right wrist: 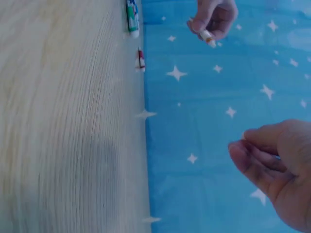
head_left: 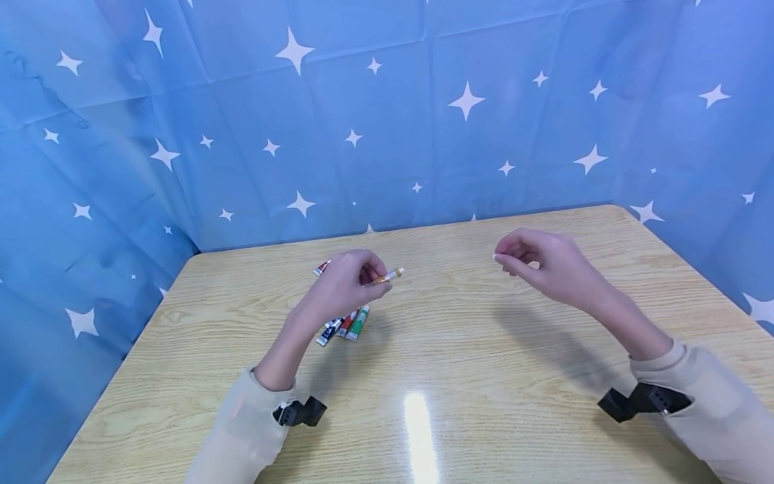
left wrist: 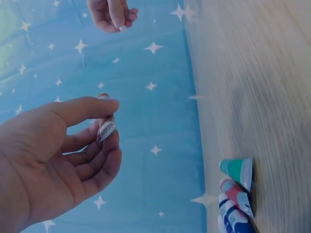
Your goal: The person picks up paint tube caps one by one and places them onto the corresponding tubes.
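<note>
In the head view my left hand (head_left: 346,281) pinches an ochre paint tube (head_left: 392,275) between thumb and fingers, raised above the table, its narrow end to the right. The left wrist view shows the flat silvery end of that paint tube (left wrist: 107,129) below the thumb. Off to the right, my right hand (head_left: 547,265) is also raised, thumb and index finger pinching a small white cap (head_left: 496,257). Most of this cap is hidden by the fingertips. A wide gap separates the two hands.
On the wooden table (head_left: 459,349), below the left hand, lie a green paint tube (head_left: 358,323), a red one (head_left: 347,325) and dark blue ones (head_left: 329,332). Another red tube (head_left: 322,268) lies farther back, partly behind the left hand. A blue star-patterned curtain (head_left: 393,107) borders the table.
</note>
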Demonstrator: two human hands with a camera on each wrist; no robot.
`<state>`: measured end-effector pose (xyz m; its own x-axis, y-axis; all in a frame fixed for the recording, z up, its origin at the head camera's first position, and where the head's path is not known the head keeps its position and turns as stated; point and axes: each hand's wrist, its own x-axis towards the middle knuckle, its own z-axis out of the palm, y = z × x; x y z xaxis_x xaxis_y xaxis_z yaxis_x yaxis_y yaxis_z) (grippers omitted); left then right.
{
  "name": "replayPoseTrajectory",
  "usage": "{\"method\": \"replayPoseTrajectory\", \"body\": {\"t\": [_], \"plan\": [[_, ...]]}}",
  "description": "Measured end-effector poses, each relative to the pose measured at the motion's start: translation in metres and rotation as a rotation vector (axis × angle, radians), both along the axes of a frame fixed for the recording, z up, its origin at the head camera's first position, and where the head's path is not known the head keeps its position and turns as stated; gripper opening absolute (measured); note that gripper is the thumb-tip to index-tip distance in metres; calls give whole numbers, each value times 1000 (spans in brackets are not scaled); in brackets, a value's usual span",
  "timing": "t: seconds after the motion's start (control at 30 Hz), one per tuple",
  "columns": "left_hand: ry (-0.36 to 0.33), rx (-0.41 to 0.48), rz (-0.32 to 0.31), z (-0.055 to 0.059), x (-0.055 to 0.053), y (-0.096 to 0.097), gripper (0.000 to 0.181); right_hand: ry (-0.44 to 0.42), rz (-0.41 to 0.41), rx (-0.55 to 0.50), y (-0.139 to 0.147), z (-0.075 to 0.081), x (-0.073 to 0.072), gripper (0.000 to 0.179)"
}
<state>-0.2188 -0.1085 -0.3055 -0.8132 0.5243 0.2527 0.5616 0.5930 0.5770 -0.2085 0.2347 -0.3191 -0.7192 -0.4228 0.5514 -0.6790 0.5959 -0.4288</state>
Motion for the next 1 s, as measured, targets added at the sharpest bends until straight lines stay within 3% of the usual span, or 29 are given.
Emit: {"method": "replayPoseTrajectory", "body": {"t": [0.37,0.63,1.0], "plan": [[28,35,-64,6,22,11,12,5,154,-104,-23,6,18,23],[88,60,-116,8,37,21,12,-12,215,-112,-38,8,30,26],[121,75,-187,8,48,27,13,54,359,-183,-53,3,41,33]]}}
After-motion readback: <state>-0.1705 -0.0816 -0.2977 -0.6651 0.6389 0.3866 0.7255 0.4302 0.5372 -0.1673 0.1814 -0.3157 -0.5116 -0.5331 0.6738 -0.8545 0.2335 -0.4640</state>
